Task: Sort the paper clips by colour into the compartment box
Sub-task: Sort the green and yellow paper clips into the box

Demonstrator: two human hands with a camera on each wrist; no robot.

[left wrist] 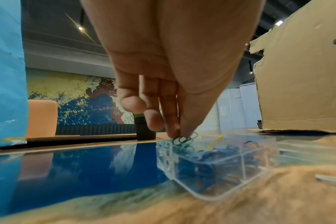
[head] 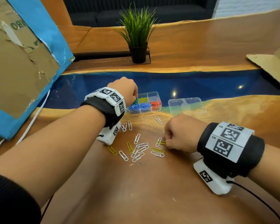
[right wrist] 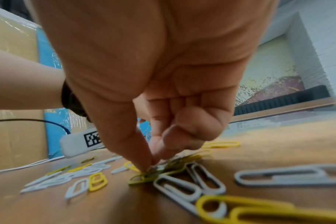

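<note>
The clear compartment box (head: pixel 158 96) (left wrist: pixel 226 188) sits at the blue strip's edge, holding green, yellow, blue and orange clips in separate cells. My left hand (head: pixel 125 90) (left wrist: pixel 179 135) hovers over its back left cell, pinching green paper clips (left wrist: pixel 184 138) at the rim. My right hand (head: pixel 179 132) (right wrist: pixel 149 167) is down on the wood, its thumb and fingertip pinching a yellow paper clip (head: pixel 162 142) (right wrist: pixel 153 174). Loose white and yellow clips (head: pixel 140 149) (right wrist: pixel 186 188) lie scattered between my arms.
The box's clear lid (head: pixel 187 105) lies to its right. A potted plant (head: pixel 138 36) stands behind. A blue-edged cardboard panel (head: pixel 19 62) leans at the left, a cardboard box (head: pixel 273 62) at the right. A white cable (head: pixel 31 122) runs along the left.
</note>
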